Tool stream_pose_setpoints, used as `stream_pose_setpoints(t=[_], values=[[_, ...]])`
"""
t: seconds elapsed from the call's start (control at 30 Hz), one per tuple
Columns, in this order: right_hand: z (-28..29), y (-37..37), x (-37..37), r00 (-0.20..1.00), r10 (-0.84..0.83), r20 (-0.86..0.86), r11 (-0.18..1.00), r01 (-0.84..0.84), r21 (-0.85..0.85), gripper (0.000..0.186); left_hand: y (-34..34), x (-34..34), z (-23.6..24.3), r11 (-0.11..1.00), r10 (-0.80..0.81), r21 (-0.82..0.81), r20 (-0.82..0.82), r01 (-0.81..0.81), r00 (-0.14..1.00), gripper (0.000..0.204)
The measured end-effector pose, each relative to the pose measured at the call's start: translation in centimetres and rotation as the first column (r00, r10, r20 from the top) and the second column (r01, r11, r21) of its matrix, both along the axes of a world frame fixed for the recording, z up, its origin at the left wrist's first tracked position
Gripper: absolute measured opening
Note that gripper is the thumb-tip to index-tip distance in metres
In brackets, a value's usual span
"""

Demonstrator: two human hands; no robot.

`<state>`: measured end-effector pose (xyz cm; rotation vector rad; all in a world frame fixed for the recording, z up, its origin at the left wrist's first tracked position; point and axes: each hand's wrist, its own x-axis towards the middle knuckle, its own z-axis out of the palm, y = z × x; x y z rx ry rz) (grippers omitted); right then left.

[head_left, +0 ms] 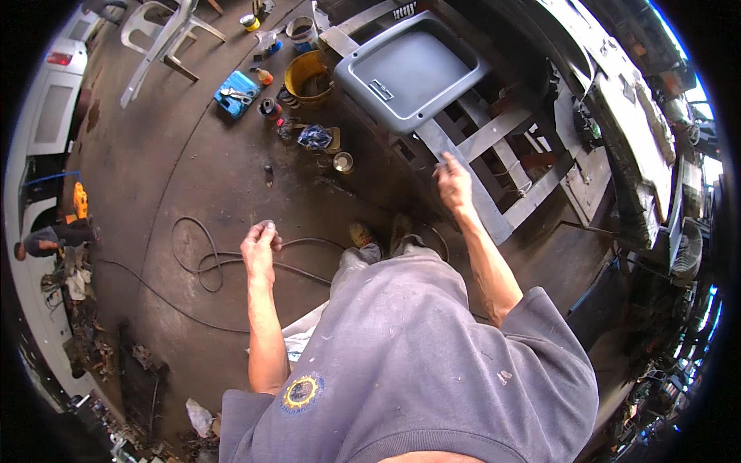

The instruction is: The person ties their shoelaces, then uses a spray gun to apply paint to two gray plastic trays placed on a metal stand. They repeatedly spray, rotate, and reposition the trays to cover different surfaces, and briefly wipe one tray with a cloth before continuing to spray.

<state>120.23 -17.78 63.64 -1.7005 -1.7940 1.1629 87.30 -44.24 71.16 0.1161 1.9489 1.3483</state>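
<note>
My left hand (260,248) is raised over the dark floor, its fingertips pinched together; whether anything small is between them I cannot make out. My right hand (454,185), its fingers curled, is over or beside a bare metal frame (491,207); I cannot tell if it touches it or holds something. On that frame, above my right hand, lies a grey moulded panel (415,65) with a rounded rim and a small slot. A dark hose (207,262) loops across the floor below my left hand.
A blue case (227,100), a yellow bucket (301,69), cans (343,162) and rags (315,137) lie ahead. A plastic chair (147,42) stands upper left. A person (54,239) is beside a white vehicle (54,108) at left. Large panels (633,147) and a fan (685,255) are right.
</note>
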Motion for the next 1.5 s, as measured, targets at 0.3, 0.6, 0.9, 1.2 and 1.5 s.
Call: stream_pose_setpoints(t=[0.3, 0.6, 0.9, 1.2, 1.5], values=[[-10.5, 11.6, 1.3, 0.967, -0.189, 0.172, 0.872, 0.084, 0.483, 0.037, 12.5, 1.8, 1.2, 0.967, -0.253, -0.02, -0.24, 0.256, 0.937, 0.021], [-11.6, 11.2, -1.0, 0.882, -0.197, 0.428, 0.902, -0.009, 0.432, 0.026, 33.7, 1.0, -5.1, 0.695, -0.572, -0.175, -0.722, 0.698, 0.389, 0.047], [-11.1, 11.1, -1.3, 0.888, -0.175, 0.426, 0.942, 0.026, 0.333, 0.025, 46.8, 6.0, -12.4, 0.485, -0.638, -0.522, -0.76, 0.702, -0.125, 0.094], [-10.9, 11.1, -1.5, 0.882, -0.197, 0.428, 0.936, 0.039, 0.351, 0.024, 48.9, 8.8, -15.1, 0.394, -0.703, -0.609, -0.682, 0.688, -0.202, 0.109], [-11.2, 11.0, -1.3, 0.884, -0.196, 0.424, 0.93, 0.029, 0.367, 0.022, 49.1, 5.6, -15.9, 0.5, -0.699, -0.629, -0.699, 0.596, -0.152, 0.115]])
